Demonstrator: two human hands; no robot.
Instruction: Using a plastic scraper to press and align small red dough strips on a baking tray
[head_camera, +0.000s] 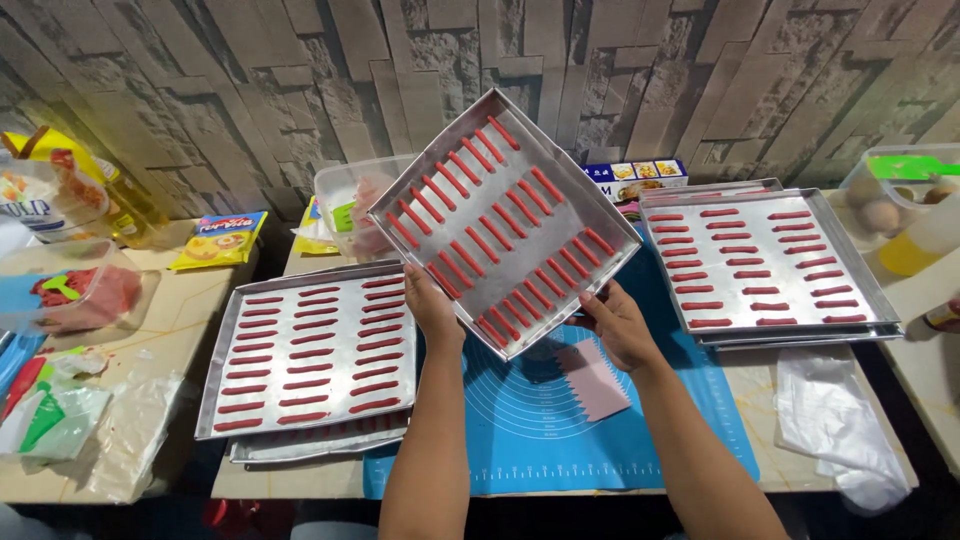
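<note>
Stone-look wall panels behind, pale surface (180, 340) below with a blue silicone mat (540, 420). Both hands, left hand (432, 310) and right hand (620, 325), have fingers clamped on a shiny metal tray (505, 222) of red piped strips, tilted above that mat. Matching trays flank it; a pink scraper (592, 378) lies underneath.

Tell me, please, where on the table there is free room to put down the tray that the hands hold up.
The blue mat is mostly bare between the left tray and the right tray, beside the pink scraper. The held tray hangs above it, in the left hand and right hand. Both table ends are crowded.
</note>
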